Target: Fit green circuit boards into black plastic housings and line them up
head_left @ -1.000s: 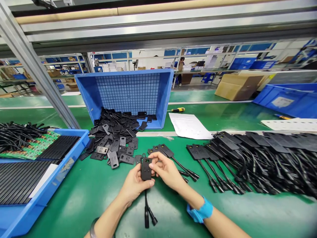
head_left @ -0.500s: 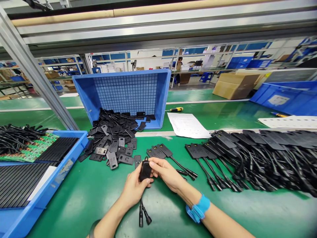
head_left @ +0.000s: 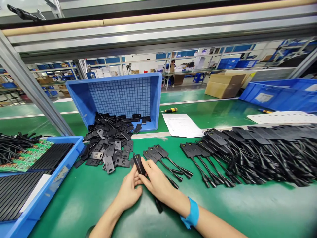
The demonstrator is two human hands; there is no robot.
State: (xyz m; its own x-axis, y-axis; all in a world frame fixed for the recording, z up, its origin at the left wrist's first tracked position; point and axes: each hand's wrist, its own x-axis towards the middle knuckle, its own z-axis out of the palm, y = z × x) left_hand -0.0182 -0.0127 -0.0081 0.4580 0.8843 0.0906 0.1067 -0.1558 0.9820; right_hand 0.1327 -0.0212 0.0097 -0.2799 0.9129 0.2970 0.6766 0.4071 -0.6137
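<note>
My left hand point(head_left: 130, 191) and my right hand point(head_left: 156, 182) both grip one black flat plastic module point(head_left: 139, 164) just above the green table; its cable runs down under my right wrist. The module sits at the left end of a short row of three similar cabled modules point(head_left: 158, 153). A pile of loose black plastic covers point(head_left: 109, 142) spills from a tipped blue crate point(head_left: 119, 99) just beyond my hands. My right wrist wears a blue strap point(head_left: 191, 214).
A long heap of finished cabled modules point(head_left: 250, 152) fills the right side. At the left, a blue tray point(head_left: 42, 195) holds black strips, green circuit boards point(head_left: 22, 158) and cables. A paper sheet point(head_left: 182, 125), a screwdriver point(head_left: 170, 110), a cardboard box and blue bins lie farther back.
Both hands lowered the module from upright in the air to the table, moving it forward beside the row of three. Its dangling cable now lies hidden under my right wrist.
</note>
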